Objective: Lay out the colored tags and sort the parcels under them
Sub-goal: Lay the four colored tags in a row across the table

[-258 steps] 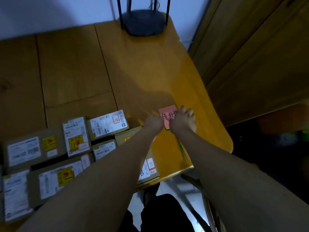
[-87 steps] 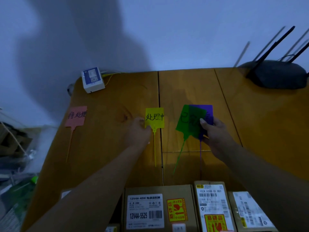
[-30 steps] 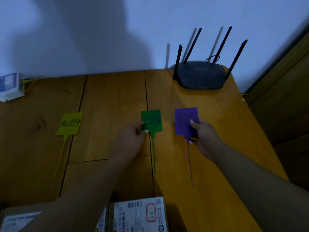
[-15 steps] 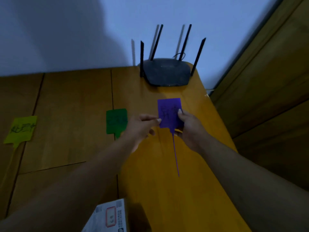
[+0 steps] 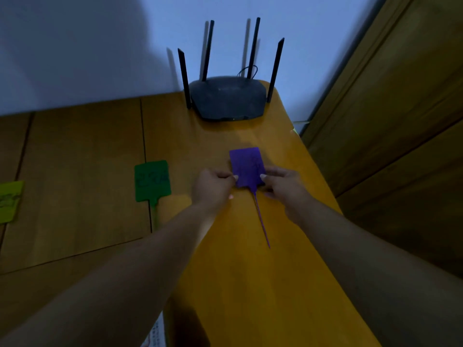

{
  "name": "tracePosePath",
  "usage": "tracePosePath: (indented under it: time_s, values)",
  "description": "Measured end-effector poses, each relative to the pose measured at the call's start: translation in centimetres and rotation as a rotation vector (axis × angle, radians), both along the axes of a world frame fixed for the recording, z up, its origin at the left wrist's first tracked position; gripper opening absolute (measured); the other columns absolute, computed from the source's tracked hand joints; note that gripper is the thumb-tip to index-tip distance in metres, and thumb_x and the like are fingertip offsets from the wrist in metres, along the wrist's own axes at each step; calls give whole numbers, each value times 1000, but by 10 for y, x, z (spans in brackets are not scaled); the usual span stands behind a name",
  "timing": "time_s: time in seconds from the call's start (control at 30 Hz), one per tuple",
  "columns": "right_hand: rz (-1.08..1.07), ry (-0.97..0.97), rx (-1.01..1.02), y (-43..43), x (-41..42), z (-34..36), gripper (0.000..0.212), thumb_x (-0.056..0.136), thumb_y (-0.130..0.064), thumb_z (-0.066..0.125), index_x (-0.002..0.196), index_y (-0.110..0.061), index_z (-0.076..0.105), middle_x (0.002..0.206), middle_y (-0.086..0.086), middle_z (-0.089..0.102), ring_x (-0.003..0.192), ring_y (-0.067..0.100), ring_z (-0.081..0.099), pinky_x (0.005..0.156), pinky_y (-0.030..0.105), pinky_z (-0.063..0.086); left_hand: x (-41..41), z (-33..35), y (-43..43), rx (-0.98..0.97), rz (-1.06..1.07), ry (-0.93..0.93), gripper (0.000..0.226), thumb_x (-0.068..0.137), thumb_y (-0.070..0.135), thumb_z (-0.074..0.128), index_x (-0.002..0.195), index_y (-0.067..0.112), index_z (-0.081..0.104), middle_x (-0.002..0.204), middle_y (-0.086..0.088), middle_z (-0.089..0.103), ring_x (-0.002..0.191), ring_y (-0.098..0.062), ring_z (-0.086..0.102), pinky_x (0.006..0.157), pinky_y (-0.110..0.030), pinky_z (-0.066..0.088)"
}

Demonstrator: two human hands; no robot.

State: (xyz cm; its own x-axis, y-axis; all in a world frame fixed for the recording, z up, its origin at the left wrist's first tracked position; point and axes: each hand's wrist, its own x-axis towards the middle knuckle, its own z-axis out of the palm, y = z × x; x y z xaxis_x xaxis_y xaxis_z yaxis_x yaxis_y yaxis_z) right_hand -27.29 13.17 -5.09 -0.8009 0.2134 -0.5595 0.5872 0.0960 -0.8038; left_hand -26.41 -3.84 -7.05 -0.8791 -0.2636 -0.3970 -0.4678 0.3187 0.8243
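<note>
The purple tag [image 5: 246, 166] is laid flat on the bench [image 5: 250, 284], close to its right edge and just before the router [image 5: 226, 98], which is set in the far right corner against the wall. The tag's thin tail is pointed toward the near edge. The tag is held from both sides: the left grip [image 5: 213, 190] is closed on its lower left edge with curled fingers, and the right grip [image 5: 284, 187] likewise on its lower right edge. One fingertip of each is laid on the purple face; whether the tag is lifted off the wood cannot be told. The green tag [image 5: 152, 180] is laid flat further left, apart from the purple one, tail toward the near edge, with dark writing too blurred to be read. The yellow tag [image 5: 8, 201] is placed further left still, cut by the border of the view. A strip of a parcel [image 5: 156, 331] label is glimpsed at the near edge, beside the left forearm — little of it is shown.
</note>
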Motion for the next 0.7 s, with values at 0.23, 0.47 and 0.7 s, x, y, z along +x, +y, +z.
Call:
tracePosePath:
  time_s: [0.23, 0.47, 0.7]
  values:
    - [25, 30, 165, -7, -1, -11, 37, 98, -18, 70, 135, -22, 69, 109, 0, 70, 95, 19, 70, 87, 44, 64, 3, 2, 2, -288, -101, 26, 20, 89, 47, 67, 100, 34, 77, 82, 13, 73, 74, -8, 67, 59, -27, 48]
    - [111, 270, 221, -36, 49, 9, 11, 97, -16, 71, 106, -20, 75, 71, -7, 54, 60, 6, 51, 58, 26, 41, 51, 30, -42, -117, -104, 120, 12, 95, 38, 71, 103, 32, 76, 81, 13, 69, 64, -10, 69, 54, -21, 53]
    - [440, 210, 12, -127, 142, 34, 15, 97, -10, 70, 111, -7, 75, 78, 10, 55, 72, 20, 50, 57, 29, 43, 148, 65, -137, -27, -320, 49, 14, 94, 19, 74, 105, 26, 77, 96, 4, 74, 82, -5, 66, 74, -21, 49]
